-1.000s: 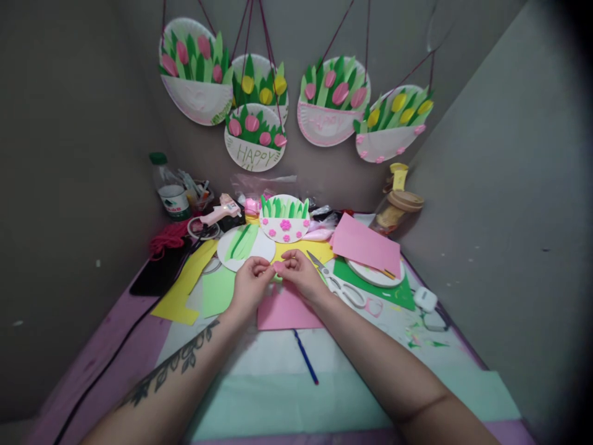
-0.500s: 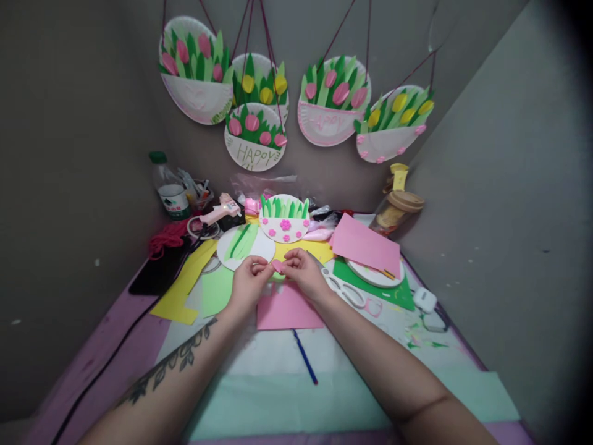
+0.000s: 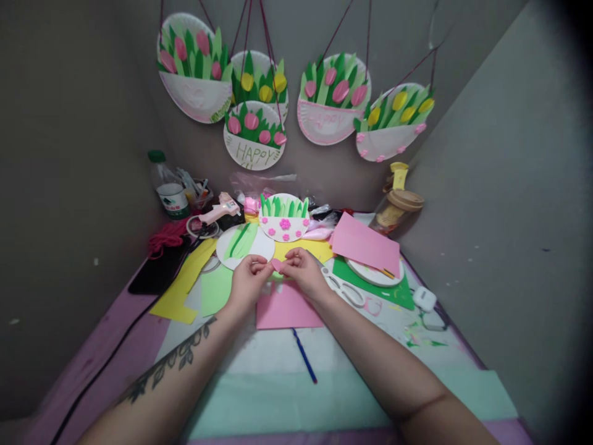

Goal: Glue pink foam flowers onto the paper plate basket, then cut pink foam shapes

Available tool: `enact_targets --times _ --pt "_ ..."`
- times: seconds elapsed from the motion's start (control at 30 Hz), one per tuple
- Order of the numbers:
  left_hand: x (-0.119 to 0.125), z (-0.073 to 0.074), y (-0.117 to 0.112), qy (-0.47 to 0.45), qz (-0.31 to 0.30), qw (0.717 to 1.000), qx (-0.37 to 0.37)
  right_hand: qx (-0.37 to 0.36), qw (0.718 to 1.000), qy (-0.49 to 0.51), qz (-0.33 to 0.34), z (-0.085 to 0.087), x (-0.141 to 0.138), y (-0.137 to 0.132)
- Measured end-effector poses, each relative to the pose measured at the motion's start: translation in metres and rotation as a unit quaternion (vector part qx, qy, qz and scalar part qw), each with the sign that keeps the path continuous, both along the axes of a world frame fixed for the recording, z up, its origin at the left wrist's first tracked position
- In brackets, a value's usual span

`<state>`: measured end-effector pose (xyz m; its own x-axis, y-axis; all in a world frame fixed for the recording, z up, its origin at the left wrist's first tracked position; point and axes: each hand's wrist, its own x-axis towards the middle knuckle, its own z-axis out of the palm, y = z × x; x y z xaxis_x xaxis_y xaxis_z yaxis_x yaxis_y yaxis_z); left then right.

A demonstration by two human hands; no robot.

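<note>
Between my two hands is a small pink paper piece (image 3: 277,265), pinched at both sides. My left hand (image 3: 252,278) has thumb and fingers closed on its left edge. The fingertips of my right hand (image 3: 300,270) grip its right edge. Below the hands lies a pink paper sheet (image 3: 290,312), with a blue pencil (image 3: 304,356) just in front of it. White scissors (image 3: 345,290) rest beside my right wrist. Behind the hands stands a paper-plate basket (image 3: 285,227) with green paper leaves and pink flowers. A white plate (image 3: 267,252) holding green strips sits at the left.
A pink glue gun (image 3: 221,211), a bottle (image 3: 170,191) and a black phone (image 3: 155,276) are at the left. More pink paper (image 3: 365,244) lies on a plate at the right, near a lidded cup (image 3: 397,210). Finished plate baskets (image 3: 333,120) hang on the wall.
Almost nothing differs. Both hands keep their pinch on the pink paper piece, which has turned very slightly; the whole view has shifted a little.
</note>
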<state>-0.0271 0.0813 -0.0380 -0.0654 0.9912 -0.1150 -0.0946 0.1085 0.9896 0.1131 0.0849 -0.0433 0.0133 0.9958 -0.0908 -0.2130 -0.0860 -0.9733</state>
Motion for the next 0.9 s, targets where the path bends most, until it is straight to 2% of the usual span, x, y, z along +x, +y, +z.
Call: enact_targets --times 0.2,0.6,0.9 --pt "0.0008 0.0034 -0.0016 -0.007 -0.001 1.000 0.003 -0.011 1.000 0.006 0.025 -0.0039 -0.0004 0.0003" --pt "0.0001 -0.0017 -0.0004 -0.008 -0.013 1.000 -0.011 -0.017 1.000 0.019 0.013 -0.0058 -0.0030 0.0009" --pt "-0.0017 0.0002 -0.0004 0.014 -0.014 1.000 0.001 0.007 1.000 -0.013 0.027 -0.0092 -0.0046 -0.0005"
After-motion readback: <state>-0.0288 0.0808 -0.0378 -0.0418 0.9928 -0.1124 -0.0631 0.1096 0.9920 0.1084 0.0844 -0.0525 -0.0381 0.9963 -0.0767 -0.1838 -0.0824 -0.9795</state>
